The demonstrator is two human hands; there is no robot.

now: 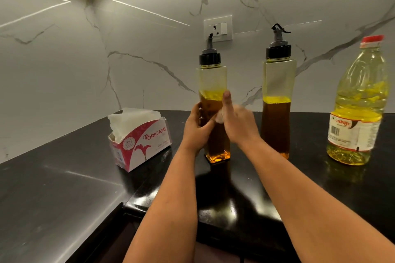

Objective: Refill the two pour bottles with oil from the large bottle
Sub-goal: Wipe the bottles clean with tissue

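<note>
**Pour bottle wiped on a black tabletop**

A glossy black tabletop (64, 188) is set against a white marble-veined wall (64, 60), where a socket plate (218, 28) is mounted. Near the middle, the left pour bottle (211, 79) is stood upright, capped in black with a spout, and roughly two-thirds filled with amber oil. Its lower body is gripped from the left side by the left hand (196, 128), fingers curled around it. A small wad of white tissue (220, 116) is pressed against the bottle's front by the right hand (237, 121), its thumb lying up the glass; the other fingers are blurred. Just to the right, apart from it, the second pour bottle (277, 83) is stood, similarly filled. Further right, the large bottle (361, 100) of pale yellow oil is seen, red-capped. To the left, an open tissue box (141, 141) is placed.
</note>
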